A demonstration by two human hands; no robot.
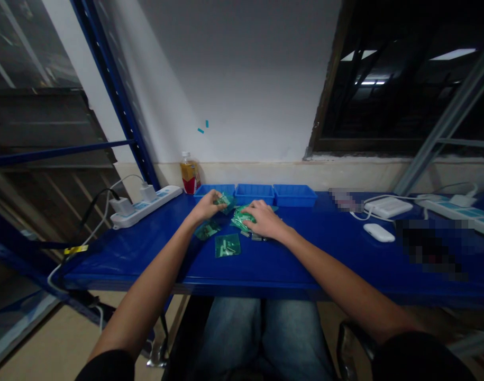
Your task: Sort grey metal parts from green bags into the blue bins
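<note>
Here, with the pile of green packets (238, 218) as the clock's centre and twelve toward the wall, the left hand (208, 206) sits at about ten o'clock, thumb and fingers closed on a raised packet (225, 202). From three o'clock the right hand (263, 219) reaches in, its fingers bent over the pile and touching it; whether they grip a packet, I cannot tell. A flat packet (228, 245) with pale pieces inside lies on the blue table (305, 259) at seven o'clock, and a darker packet (207, 230) lies at eight, below the left hand. Three blue trays stand in a row near the wall: the left tray (202, 193) at eleven, the middle tray (254, 196) at one, the right tray (295, 197) at two. Beyond the left tray, at ten, a bottle (189, 174) stands upright.
</note>
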